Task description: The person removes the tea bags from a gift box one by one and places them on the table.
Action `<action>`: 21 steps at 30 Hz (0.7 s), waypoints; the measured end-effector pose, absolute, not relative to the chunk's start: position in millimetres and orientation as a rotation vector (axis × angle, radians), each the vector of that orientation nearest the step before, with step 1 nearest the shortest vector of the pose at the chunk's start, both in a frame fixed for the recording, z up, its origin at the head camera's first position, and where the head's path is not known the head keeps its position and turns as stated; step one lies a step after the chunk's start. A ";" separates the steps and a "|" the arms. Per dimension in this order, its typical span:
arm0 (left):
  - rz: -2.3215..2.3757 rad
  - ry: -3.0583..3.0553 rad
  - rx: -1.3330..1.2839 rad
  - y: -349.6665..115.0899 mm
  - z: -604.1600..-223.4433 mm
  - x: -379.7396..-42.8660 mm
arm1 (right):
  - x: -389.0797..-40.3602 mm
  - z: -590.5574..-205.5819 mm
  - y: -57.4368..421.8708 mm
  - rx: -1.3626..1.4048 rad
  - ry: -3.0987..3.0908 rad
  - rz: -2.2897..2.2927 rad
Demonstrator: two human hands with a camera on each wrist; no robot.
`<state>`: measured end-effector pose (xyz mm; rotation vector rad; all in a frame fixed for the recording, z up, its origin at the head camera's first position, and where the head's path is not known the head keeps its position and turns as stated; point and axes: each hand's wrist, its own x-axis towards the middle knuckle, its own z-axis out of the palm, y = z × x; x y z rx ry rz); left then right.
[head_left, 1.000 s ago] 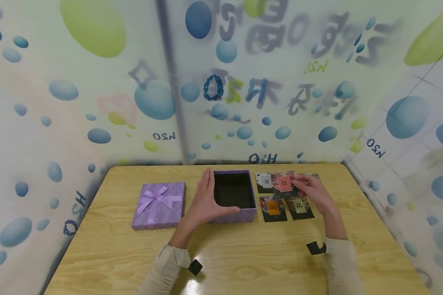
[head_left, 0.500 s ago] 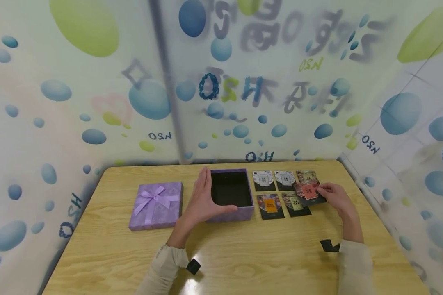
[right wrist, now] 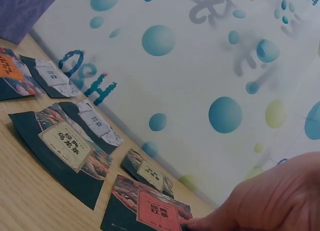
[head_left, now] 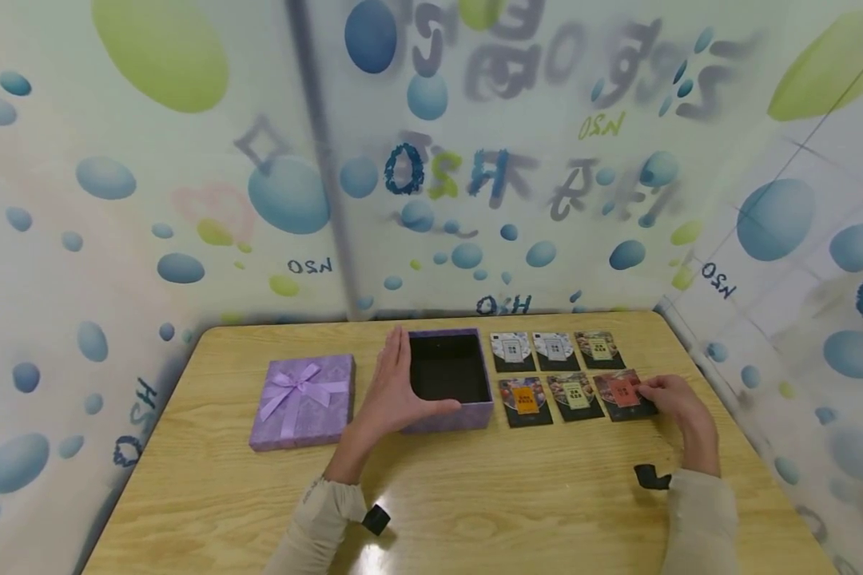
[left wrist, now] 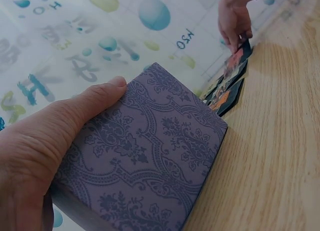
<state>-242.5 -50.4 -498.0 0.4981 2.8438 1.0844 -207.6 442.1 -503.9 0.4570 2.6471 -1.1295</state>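
Note:
A purple patterned gift box (head_left: 455, 417) with a dark, bare inside stands lidless at the middle of the table. My left hand (head_left: 397, 393) lies against it, straight fingers along the left side and thumb along the front rim; the left wrist view shows the thumb (left wrist: 102, 97) at the top edge. At the far right my right hand (head_left: 683, 403) pinches the right edge of a red-labelled tea sachet (head_left: 624, 393), close over the tabletop. Beside that sachet lie a yellow-green-labelled sachet (head_left: 574, 395) and an orange-labelled one (head_left: 525, 402).
Behind them is a second row: two white-topped sachets (head_left: 511, 352) and a dark one with a pale green label (head_left: 600, 350). The purple lid (head_left: 304, 402) with its ribbon bow lies left of the box. A patterned curtain (head_left: 431, 239) rises behind the wooden table (head_left: 460, 503).
My right hand has carried the red-labelled sachet rightward and toward me, from over the back row to the right end of the front row. The left hand stays at the box.

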 end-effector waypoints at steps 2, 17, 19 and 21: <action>1.080 2.842 0.494 -50.3 -498.2 -241.9 | -207.2 -505.0 442.1 0.479 2.649 -1.112; 1.098 2.825 0.469 -54.9 -498.6 -237.7 | -205.3 -503.1 424.5 0.506 2.655 -0.918; 1.095 2.826 0.466 -55.2 -498.5 -236.7 | -205.6 -504.3 423.3 0.515 2.657 -0.909; 1.092 2.827 0.475 -54.9 -498.3 -236.1 | -205.5 -505.6 421.7 0.523 2.677 -0.885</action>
